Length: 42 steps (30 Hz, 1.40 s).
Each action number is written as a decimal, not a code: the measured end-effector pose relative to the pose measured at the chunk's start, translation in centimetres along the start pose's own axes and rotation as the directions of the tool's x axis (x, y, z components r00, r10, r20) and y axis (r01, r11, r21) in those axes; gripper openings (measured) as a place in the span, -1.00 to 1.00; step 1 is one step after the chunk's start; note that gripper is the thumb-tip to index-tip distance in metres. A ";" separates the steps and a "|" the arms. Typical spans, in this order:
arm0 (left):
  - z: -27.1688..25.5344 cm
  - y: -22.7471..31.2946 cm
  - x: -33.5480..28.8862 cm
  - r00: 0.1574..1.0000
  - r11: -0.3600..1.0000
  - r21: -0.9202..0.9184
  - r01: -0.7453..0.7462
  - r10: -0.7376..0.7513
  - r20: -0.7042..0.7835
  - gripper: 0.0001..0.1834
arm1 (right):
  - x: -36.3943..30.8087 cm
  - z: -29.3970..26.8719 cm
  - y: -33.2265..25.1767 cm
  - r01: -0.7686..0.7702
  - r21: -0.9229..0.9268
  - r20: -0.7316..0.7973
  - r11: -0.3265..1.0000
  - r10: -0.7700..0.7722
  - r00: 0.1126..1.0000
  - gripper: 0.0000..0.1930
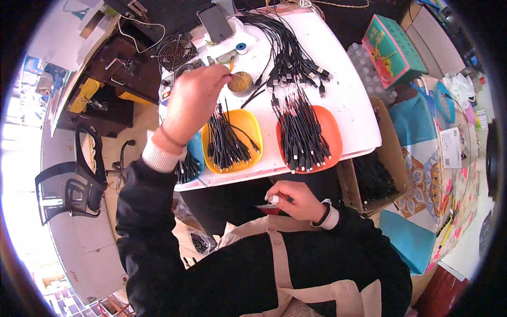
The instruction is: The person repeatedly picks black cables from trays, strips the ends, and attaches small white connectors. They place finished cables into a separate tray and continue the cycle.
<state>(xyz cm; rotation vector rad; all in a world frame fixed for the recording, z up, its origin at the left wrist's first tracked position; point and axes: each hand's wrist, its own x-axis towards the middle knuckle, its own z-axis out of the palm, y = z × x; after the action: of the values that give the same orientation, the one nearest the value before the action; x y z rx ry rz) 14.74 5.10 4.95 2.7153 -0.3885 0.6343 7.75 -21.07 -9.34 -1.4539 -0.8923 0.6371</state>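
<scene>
My left hand reaches over the white table, its fingers pinched together beside a small round tin with yellowish-brown contents. What those fingers hold, if anything, I cannot make out. Below the table's front edge, my right hand is closed near my lap; a small dark piece shows at its fingers, too little to name. Short black cables fill a yellow tray and an orange tray. A blue tray with more cables is partly hidden behind my left forearm.
Black USB cables lie bundled at the back of the table. Near them are a phone, a solder-like spool and a round fan. A cardboard box stands right, a mesh-backed chair left, a green carton back right.
</scene>
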 end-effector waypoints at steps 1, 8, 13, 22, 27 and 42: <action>1.5 -1.6 0.5 0.990 0.997 0.078 0.004 -0.014 0.138 -0.89 | -0.1 0.1 0.7 0.001 0.001 0.007 1.000 -0.001 1.000 -0.90; 7.6 -7.9 0.7 0.942 0.994 0.098 -0.048 0.012 0.335 -0.90 | -0.6 -1.5 3.4 -0.148 0.034 0.088 0.988 0.145 0.986 -0.86; 8.8 -8.5 1.2 0.932 0.979 0.194 -0.061 -0.014 0.363 -0.95 | -0.4 -1.5 4.1 -0.210 0.079 0.115 0.974 0.201 0.973 -0.84; 9.6 -8.7 1.6 0.899 0.947 0.298 -0.118 -0.025 0.436 -0.92 | -0.6 -1.0 5.2 -0.125 0.007 0.033 0.992 0.125 0.992 -0.81; 8.4 -8.6 1.7 0.934 0.977 0.209 -0.050 -0.028 0.357 -0.92 | -0.6 -0.7 5.3 -0.118 -0.033 -0.015 0.992 0.117 0.993 -0.83; -0.1 -14.3 -3.6 0.973 0.969 0.111 0.221 -0.226 0.036 -0.92 | -0.1 0.5 5.2 -0.147 -0.094 0.023 0.985 0.150 0.988 -0.88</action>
<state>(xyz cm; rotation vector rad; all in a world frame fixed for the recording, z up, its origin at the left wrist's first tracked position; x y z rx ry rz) 16.29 18.81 -0.19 2.8241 -0.0577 0.5407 8.03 -20.64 -14.55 -1.6082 -0.8510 0.7388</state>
